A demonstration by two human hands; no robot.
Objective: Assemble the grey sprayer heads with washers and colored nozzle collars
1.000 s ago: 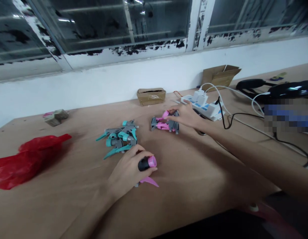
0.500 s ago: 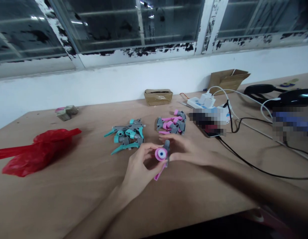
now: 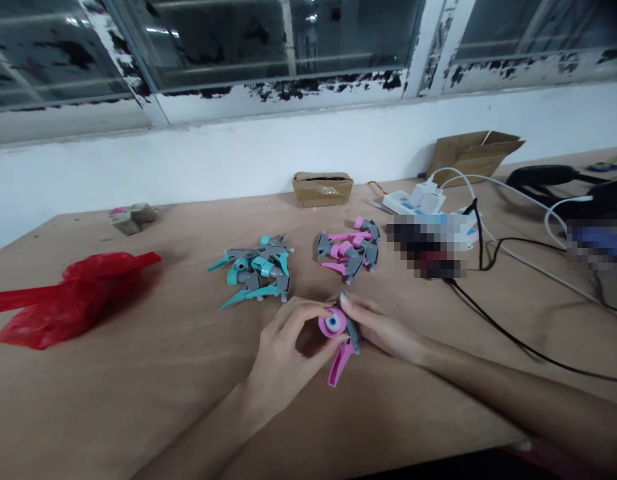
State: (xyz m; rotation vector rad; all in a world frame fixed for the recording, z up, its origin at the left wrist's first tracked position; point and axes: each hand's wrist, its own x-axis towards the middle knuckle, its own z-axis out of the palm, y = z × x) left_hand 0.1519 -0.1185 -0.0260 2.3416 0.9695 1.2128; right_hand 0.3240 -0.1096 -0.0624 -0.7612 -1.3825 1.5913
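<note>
A pink and grey trigger sprayer head (image 3: 340,365) is held between both hands above the near part of the table. Its pink screw collar points toward me, showing a white and dark-blue centre, and its pink trigger hangs down. My left hand (image 3: 283,350) pinches the collar between thumb and fingers. My right hand (image 3: 383,327) is closed around the grey body from the right, its fingers partly hidden behind it. Beyond my hands lie a pile of pink and grey sprayer heads (image 3: 353,250) and, to its left, a pile of teal and grey sprayer heads (image 3: 261,270).
A red plastic bag (image 3: 83,300) lies at left, with small greyish blocks (image 3: 133,219) behind it. By the wall stand a small cardboard box (image 3: 322,192) and an open carton (image 3: 471,157). A white power strip (image 3: 401,202) and black cable (image 3: 508,340) occupy the right.
The sprayer head has moved slightly right and nearer, and its trigger shows more. My right hand has closed in on the grey body, its thumb now on top.
</note>
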